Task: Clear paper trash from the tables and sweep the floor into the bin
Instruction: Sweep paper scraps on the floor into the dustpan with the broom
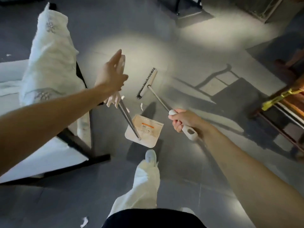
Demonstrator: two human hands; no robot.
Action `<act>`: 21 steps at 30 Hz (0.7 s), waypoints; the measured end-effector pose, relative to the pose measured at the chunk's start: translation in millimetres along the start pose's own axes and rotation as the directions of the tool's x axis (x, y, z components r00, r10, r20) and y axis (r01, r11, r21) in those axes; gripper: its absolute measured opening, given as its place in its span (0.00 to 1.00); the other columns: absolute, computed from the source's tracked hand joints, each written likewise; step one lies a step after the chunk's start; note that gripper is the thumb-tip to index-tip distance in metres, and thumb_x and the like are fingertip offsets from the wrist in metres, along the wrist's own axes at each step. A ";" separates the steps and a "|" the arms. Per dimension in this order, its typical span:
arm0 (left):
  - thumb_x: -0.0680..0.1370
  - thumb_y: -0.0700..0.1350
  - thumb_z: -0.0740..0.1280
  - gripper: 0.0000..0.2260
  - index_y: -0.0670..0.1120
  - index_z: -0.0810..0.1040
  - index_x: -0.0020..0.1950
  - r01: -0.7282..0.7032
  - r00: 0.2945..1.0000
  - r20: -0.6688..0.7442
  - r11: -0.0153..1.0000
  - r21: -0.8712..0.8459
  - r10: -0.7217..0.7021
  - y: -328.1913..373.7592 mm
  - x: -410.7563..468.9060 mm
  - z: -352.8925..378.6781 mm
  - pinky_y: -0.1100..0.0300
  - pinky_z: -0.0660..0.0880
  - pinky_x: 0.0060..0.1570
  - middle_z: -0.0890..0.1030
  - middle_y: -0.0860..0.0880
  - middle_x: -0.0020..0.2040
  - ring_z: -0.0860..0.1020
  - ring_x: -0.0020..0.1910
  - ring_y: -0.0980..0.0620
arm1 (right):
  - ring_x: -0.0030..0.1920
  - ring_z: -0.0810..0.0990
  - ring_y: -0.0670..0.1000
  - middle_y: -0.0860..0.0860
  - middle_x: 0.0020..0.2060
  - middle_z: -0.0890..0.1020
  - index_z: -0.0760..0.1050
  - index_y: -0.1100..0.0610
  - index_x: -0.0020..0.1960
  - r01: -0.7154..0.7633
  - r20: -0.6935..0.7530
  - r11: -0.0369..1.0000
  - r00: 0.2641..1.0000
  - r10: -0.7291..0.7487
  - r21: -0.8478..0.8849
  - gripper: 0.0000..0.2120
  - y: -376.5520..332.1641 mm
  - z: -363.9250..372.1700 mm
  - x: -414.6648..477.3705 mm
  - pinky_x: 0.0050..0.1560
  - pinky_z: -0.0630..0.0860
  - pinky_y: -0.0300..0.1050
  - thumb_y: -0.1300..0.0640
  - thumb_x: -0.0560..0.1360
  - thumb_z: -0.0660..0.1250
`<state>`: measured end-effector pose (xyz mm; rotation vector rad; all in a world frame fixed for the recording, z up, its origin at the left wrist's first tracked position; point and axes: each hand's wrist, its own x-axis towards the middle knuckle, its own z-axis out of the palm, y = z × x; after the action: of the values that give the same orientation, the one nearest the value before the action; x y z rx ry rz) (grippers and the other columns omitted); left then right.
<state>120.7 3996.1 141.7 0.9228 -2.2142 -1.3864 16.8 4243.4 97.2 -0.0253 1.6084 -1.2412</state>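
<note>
Right now the right hand (pixel 182 122) is curled tight round the grip of the broom (pixel 147 83). The left hand (pixel 111 74) steadies the dustpan (pixel 144 130) by the top of its long handle, fingers nearly straight along it, thumb hooked round. Small paper scraps (pixel 141 106) lie on the floor (pixel 189 66) between the bristles and the pan's mouth. I would press the pan's lip flat and draw them in with short strokes. Another scrap (pixel 83 222) waits by the leg. A cloth-covered chair (pixel 49 55) and the bench (pixel 41 162) crowd the left, a shoe (pixel 150 157) stands just behind the pan, and no bin shows.
</note>
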 end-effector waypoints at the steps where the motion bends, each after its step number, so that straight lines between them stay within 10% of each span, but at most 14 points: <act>1: 0.77 0.39 0.65 0.33 0.58 0.56 0.77 -0.003 1.000 -0.023 1.000 0.029 0.004 2.5 33.4 0.5 0.71 0.72 0.23 0.71 0.48 0.70 0.77 0.34 0.59 | 0.22 0.64 0.42 0.50 0.28 0.68 0.63 0.55 0.57 0.002 0.018 1.000 1.000 -0.002 -0.010 0.11 -24.2 -4.0 29.3 0.18 0.62 0.32 0.66 0.79 0.61; 4: 0.76 0.35 0.67 0.35 0.58 0.57 0.77 0.079 0.988 -0.139 0.996 0.040 -0.073 5.1 135.8 -10.6 0.68 0.73 0.24 0.69 0.49 0.72 0.74 0.25 0.59 | 0.23 0.65 0.41 0.49 0.29 0.67 0.67 0.57 0.52 -0.008 0.114 0.995 0.993 0.020 -0.104 0.05 -103.3 -6.1 119.4 0.19 0.63 0.32 0.64 0.79 0.61; 21: 0.76 0.36 0.67 0.35 0.56 0.56 0.77 0.330 0.777 -0.575 0.943 0.029 -0.254 -42.3 628.6 -142.2 0.72 0.71 0.25 0.69 0.48 0.71 0.78 0.41 0.50 | 0.22 0.66 0.43 0.50 0.26 0.71 0.70 0.60 0.57 -0.059 0.347 0.877 0.904 0.249 -0.476 0.09 -533.0 98.0 586.0 0.19 0.65 0.33 0.65 0.78 0.62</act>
<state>-229.4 3453.3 147.3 1.5522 -1.7588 -0.9095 -457.2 3601.6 75.8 -0.4141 1.4671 -0.6511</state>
